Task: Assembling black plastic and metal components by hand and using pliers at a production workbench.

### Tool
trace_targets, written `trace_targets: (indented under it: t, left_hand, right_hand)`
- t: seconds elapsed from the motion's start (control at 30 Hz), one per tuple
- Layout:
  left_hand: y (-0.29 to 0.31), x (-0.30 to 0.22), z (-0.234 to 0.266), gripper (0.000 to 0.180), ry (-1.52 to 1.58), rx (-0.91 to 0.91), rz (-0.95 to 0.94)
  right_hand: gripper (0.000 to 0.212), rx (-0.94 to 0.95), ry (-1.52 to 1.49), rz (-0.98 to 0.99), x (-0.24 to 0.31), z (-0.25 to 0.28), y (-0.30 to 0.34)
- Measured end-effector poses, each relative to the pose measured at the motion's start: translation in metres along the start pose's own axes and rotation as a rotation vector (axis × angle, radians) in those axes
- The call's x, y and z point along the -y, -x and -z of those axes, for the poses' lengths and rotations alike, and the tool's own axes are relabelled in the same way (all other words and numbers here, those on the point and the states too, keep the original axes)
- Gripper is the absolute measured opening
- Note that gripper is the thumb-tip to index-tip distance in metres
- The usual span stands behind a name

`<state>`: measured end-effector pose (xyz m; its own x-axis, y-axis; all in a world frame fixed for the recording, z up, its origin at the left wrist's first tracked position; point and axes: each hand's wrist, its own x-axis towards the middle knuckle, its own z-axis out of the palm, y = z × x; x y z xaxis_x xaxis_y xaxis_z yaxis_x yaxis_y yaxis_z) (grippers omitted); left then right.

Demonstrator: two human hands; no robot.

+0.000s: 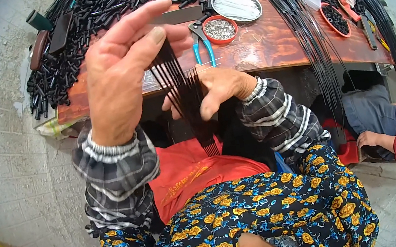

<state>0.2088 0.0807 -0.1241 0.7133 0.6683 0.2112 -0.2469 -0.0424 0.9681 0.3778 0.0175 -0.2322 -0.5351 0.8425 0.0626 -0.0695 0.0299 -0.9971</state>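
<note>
Upright in front of me is a bundle of thin black rods (187, 93), fanned a little in the middle and closer together at its lower end. My left hand (115, 77) pinches its top between thumb and fingers, with the index finger stretched out above. Lower down, my right hand (227, 84) is closed around the bundle, thumb in front and fingertips showing behind. A few thin pale wires (211, 64) stick out by the right hand; whether it grips them I cannot tell. The bundle's lower tips reach a red cloth (191, 175) on my lap.
On the wooden table (259, 49) are teal-handled pliers (203, 46), a red dish of small silvery parts (220, 29) and a round tray of white sticks (235, 7). Black tubular parts (108, 4) lie heaped behind. Long black rods (296, 21) overhang the edge. A co-worker's hand (369, 139) rests right.
</note>
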Motion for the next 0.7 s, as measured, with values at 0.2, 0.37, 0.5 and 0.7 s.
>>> trace_targets:
  t: [0.2,0.37,0.5,0.7]
  left_hand:
    - [0.035,-0.014,-0.013,0.041,-0.204,0.074,-0.145]
    - [0.081,-0.037,-0.005,0.055,-0.295,0.524,-0.283]
    - [0.096,0.016,-0.002,0.054,0.596,0.264,-0.315]
    - [0.094,0.098,0.002,0.030,0.262,-0.345,0.375]
  right_hand:
    - [0.031,-0.201,-0.016,-0.032,-0.010,-0.009,0.018]
    - [0.025,-0.316,-0.099,-0.047,-0.018,-0.039,0.022]
    - [0.025,-0.381,-0.157,-0.076,-0.032,-0.040,0.032]
    - [0.029,-0.324,-0.203,-0.074,-0.027,-0.045,0.027]
